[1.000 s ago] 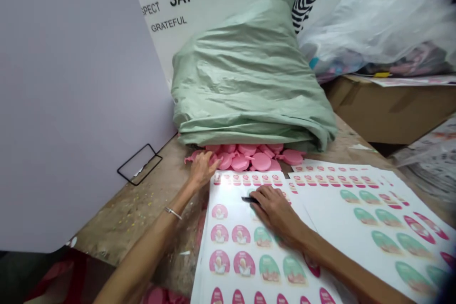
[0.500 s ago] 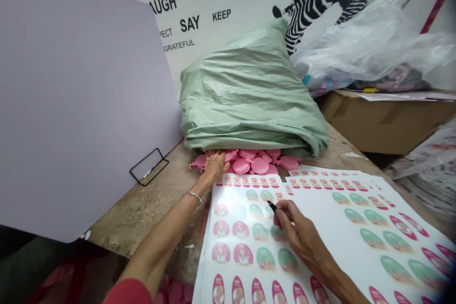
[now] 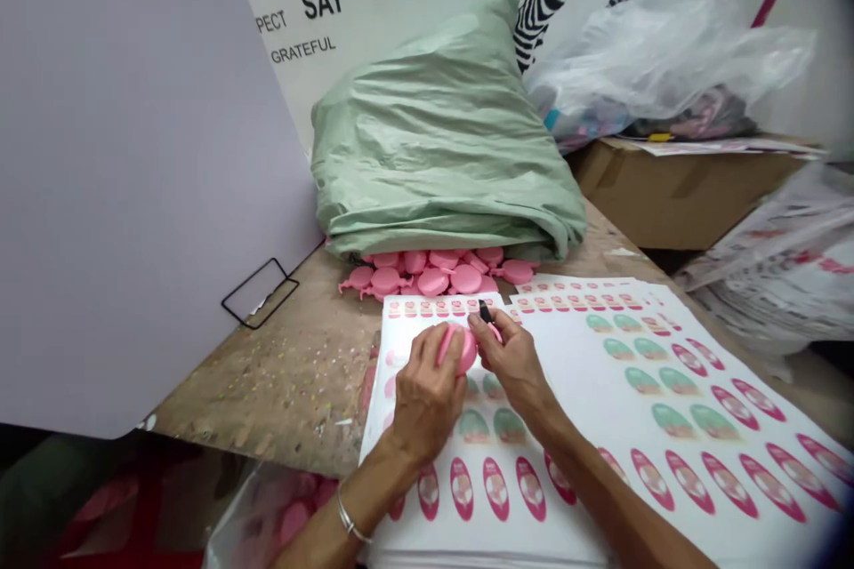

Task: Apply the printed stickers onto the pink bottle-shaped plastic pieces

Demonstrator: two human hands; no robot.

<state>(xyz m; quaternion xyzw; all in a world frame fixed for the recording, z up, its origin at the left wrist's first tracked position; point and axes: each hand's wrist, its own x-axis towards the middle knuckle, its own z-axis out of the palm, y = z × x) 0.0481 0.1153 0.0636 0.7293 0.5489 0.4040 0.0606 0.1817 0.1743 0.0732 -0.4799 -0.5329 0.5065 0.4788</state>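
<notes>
**Left hand (image 3: 427,400) grips pink plastic cap (image 3: 459,348) above sticker sheets (image 3: 567,364)**

The right hand (image 3: 511,364) pinches a small black tool (image 3: 485,312) just beside the cap's rim. Both hands are over the stacked sheets, printed with pink and green oval labels. Beyond them, a heap of pink caps (image 3: 433,277) lies under a pale green plastic sack (image 3: 433,133) on a paint-flecked workbench (image 3: 267,391), near a lilac board (image 3: 133,178) propped on a black wire stand (image 3: 260,292).

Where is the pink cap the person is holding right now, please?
In the head view, the pink cap is gripped in the left hand, beside the right hand, above the sticker sheet and just below the pile of pink caps.
</notes>
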